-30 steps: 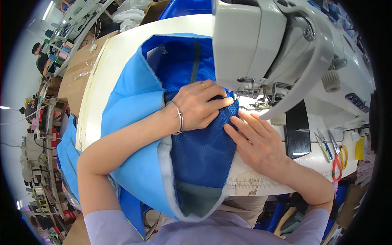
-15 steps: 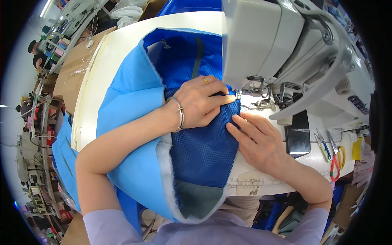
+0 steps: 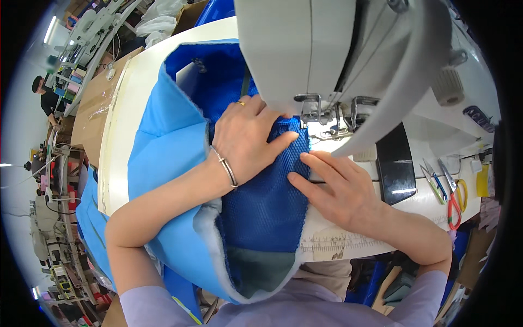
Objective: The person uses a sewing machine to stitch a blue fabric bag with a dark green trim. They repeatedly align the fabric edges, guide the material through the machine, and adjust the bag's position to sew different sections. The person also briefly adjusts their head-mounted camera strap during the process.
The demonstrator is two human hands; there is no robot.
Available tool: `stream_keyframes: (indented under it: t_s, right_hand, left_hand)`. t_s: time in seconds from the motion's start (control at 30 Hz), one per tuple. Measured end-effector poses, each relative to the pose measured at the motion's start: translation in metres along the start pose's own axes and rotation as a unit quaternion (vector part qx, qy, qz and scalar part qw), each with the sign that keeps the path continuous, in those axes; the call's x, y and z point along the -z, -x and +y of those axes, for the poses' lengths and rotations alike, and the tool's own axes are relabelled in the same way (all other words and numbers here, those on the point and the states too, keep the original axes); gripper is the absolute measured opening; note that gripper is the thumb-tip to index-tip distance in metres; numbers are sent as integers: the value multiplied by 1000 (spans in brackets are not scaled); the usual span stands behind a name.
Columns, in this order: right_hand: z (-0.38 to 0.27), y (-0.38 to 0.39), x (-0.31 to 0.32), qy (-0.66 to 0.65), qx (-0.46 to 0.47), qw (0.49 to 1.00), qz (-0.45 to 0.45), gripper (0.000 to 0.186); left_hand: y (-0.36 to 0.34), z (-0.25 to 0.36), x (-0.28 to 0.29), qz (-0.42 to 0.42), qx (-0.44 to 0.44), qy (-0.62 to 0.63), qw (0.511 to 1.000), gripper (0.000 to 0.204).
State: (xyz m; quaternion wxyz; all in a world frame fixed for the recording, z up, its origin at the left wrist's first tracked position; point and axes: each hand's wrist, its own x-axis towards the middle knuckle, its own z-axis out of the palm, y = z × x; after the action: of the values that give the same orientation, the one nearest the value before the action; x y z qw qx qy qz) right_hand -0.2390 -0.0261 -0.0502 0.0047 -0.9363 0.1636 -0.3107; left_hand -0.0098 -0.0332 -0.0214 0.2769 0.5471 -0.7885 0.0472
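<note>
My left hand (image 3: 243,139) lies flat on a blue mesh panel (image 3: 261,207), thumb stretched toward the sewing machine's presser foot (image 3: 304,125). Its other fingertips are partly hidden behind the machine head. My right hand (image 3: 342,188) rests at the panel's right edge, thumb and forefinger apart with their tips on the mesh. The panel is part of a padded, bag-like piece with a light blue outer side (image 3: 169,158), pale fluffy padding along its rim and a grey strip (image 3: 261,270) at the near end. The piece's edge runs beside the presser foot.
The white sewing machine (image 3: 299,49) overhangs the far right of the white table (image 3: 122,131). To the right lie a black glossy plate (image 3: 396,169), thread snips (image 3: 434,180) and red-and-yellow-handled scissors (image 3: 453,204). Cardboard (image 3: 98,109) stands left; a person (image 3: 48,103) is farther off.
The view has shifted, so the machine sits farther left in it. My left thumb has spread away from its fingers. My right hand stays at the mesh edge.
</note>
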Motion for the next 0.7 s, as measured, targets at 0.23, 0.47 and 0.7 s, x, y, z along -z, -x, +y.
stream_keyframes:
  t_s: [0.23, 0.47, 0.7]
  right_hand:
    - [-3, -1, -3, -32, 1, 999, 10, 43]
    - [-8, -3, 0, -27, 36, 999, -2, 41]
    - [-9, -1, -2, -15, 53, 998, 9, 39]
  left_hand:
    - [10, -16, -19, 12, -16, 105, 994, 9]
    - [12, -16, -24, 23, -33, 103, 994, 6]
    - [12, -13, -25, 22, -16, 118, 993, 9]
